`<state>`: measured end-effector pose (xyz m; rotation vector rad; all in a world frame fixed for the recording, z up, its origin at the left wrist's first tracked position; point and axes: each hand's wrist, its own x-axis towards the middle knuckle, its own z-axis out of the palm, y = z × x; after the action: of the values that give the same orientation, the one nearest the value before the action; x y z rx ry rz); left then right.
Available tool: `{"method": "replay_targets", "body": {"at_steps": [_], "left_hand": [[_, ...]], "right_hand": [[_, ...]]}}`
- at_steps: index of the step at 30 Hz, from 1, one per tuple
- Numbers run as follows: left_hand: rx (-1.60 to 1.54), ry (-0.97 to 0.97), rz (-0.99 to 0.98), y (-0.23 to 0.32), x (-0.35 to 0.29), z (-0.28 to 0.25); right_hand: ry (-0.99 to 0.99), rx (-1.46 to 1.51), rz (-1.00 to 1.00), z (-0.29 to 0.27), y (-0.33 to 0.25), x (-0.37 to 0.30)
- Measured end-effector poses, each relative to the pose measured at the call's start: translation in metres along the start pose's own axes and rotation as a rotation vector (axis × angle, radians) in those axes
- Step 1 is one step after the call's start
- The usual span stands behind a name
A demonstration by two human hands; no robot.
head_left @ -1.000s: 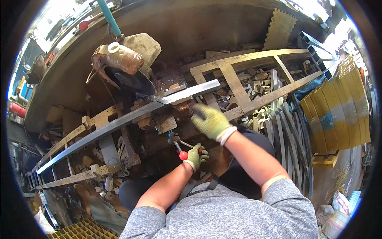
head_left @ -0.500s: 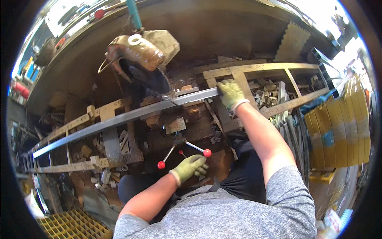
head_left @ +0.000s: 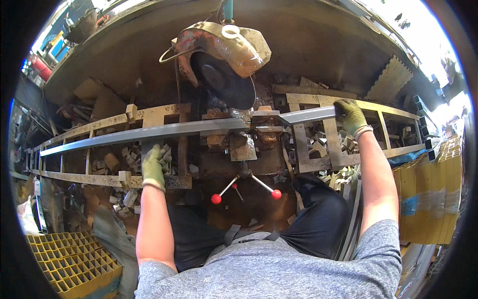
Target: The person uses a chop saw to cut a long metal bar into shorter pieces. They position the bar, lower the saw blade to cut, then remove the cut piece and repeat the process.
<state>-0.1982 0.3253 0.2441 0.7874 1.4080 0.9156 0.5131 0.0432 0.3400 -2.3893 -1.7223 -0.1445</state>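
A long grey metal bar (head_left: 174, 129) lies across the rack and through the vise (head_left: 267, 122) below the saw blade (head_left: 221, 82). My right hand (head_left: 350, 117), in a yellow-green work glove, is closed round the bar's right end. My gloved left hand (head_left: 153, 167) is raised over the left part of the rack, just on the near side of the bar. Its fingers are stretched out and hold nothing. The cut-off saw's head (head_left: 219, 47) is up, with its dark disc above the bar. A three-armed clamp handle with red knobs (head_left: 276, 194) stands in front of the vise.
Slatted rack frames extend to the left (head_left: 99, 178) and right (head_left: 383, 119), with small metal offcuts (head_left: 318, 149) beneath. Stacked yellow-edged square tubes (head_left: 74, 259) stand at lower left; a wrapped yellow stack (head_left: 423, 192) stands at right. Dark square tubes (head_left: 428, 124) project nearby.
My left hand has left the red-knobbed handle and moved left, up beside the bar. My right hand and the bar's end are farther right of the vise. The view has shifted too.
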Motion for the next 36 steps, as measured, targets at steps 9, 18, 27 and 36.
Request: {"method": "replay_targets", "body": {"at_steps": [9, 18, 27, 36], "left_hand": [[-0.080, 0.028, -0.008, 0.012, 0.047, 0.006], [-0.098, 0.205, 0.038, 0.016, 0.067, -0.008], [0.182, -0.041, -0.025, 0.006, 0.012, 0.044], [-0.131, 0.106, -0.179, -0.010, 0.058, 0.071]], "right_hand": [[0.169, -0.139, 0.006, -0.042, 0.049, 0.054], [0.256, 0.318, 0.150, 0.058, -0.055, 0.004], [0.164, 0.756, 0.194, 0.077, -0.184, -0.101], [0.242, 0.616, -0.249, 0.035, -0.326, -0.093]]}}
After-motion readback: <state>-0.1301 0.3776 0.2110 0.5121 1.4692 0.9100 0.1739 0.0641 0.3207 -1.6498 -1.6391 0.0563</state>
